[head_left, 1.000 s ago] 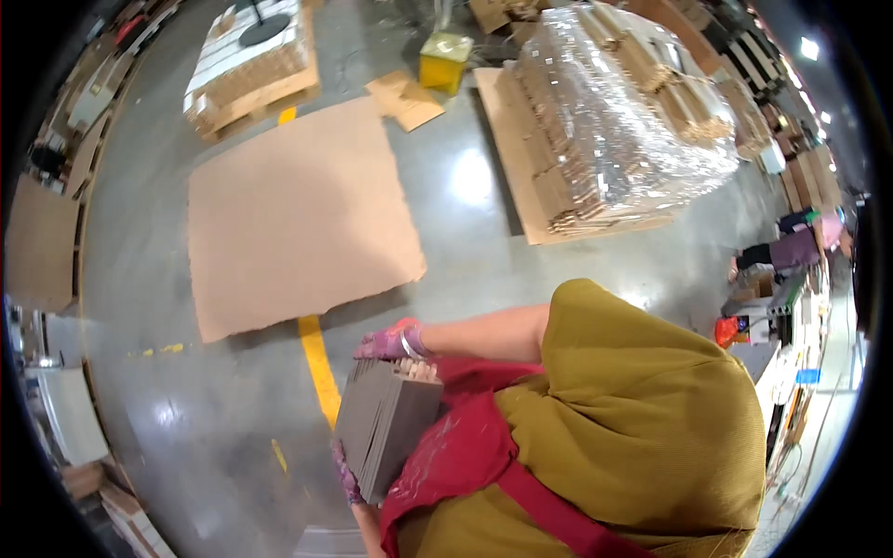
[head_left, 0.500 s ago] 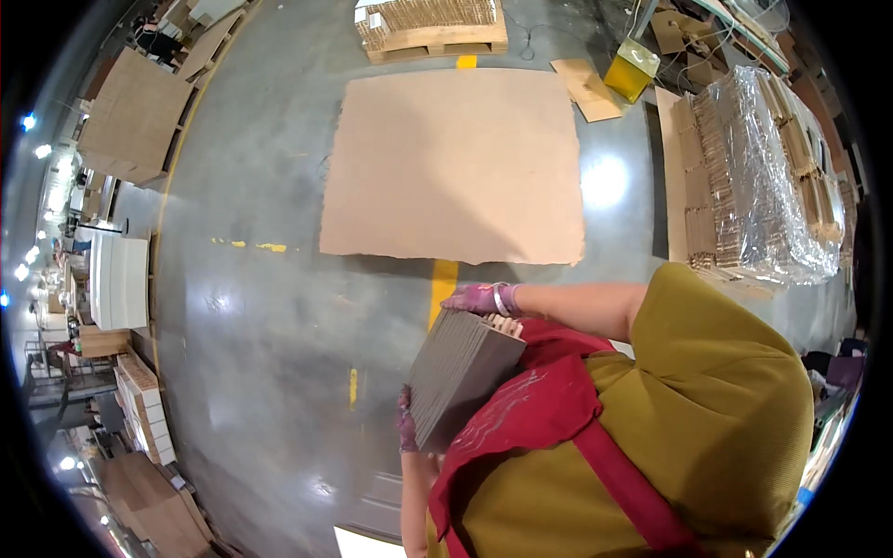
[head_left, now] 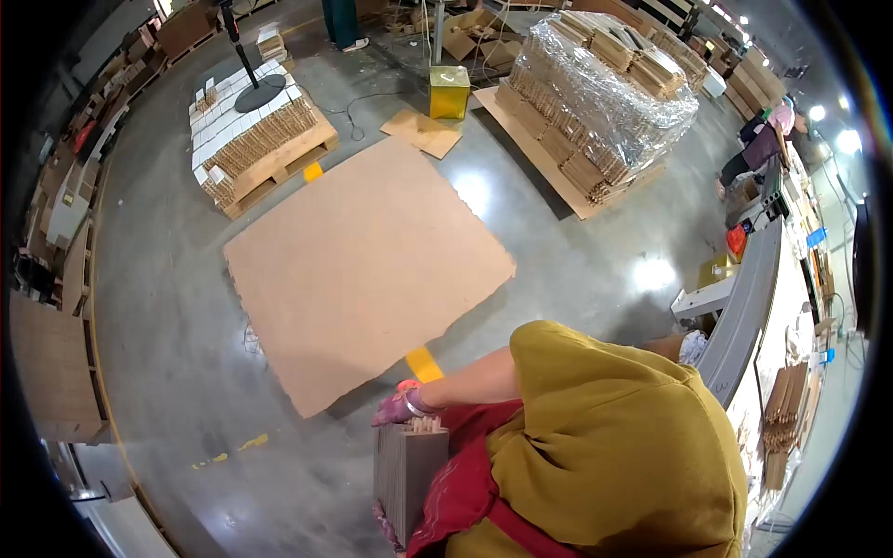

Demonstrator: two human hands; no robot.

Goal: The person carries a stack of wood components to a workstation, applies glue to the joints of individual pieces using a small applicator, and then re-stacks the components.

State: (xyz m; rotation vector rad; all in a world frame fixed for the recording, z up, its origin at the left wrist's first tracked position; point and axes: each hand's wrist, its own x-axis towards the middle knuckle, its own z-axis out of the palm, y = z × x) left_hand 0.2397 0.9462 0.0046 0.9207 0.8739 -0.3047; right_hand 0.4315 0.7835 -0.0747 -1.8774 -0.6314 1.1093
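Observation:
Against my red apron [head_left: 465,474] I carry a stack of narrow grey boards [head_left: 414,479], its pieces pressed tightly side by side. My right hand [head_left: 398,409], in a purple-stained glove, is closed over the upper end of the stack. Several pale, peg-like tips [head_left: 426,425] stick out at that end, beside the hand. Low in the picture my left hand [head_left: 386,525], in a similar glove, grips the opposite end; the stack hides part of it.
A large brown cardboard sheet [head_left: 367,270] lies on the floor ahead. Beyond it are a pallet stack of white-topped pieces [head_left: 246,126], a yellow metal can [head_left: 449,93] and a plastic-wrapped stack [head_left: 605,102]. A long grey workbench edge [head_left: 744,307] runs along the right; a person [head_left: 767,144] bends there.
My view has swung to the right, bringing the workbench and the person into sight. The boards stay held between both hands, now lower in the picture.

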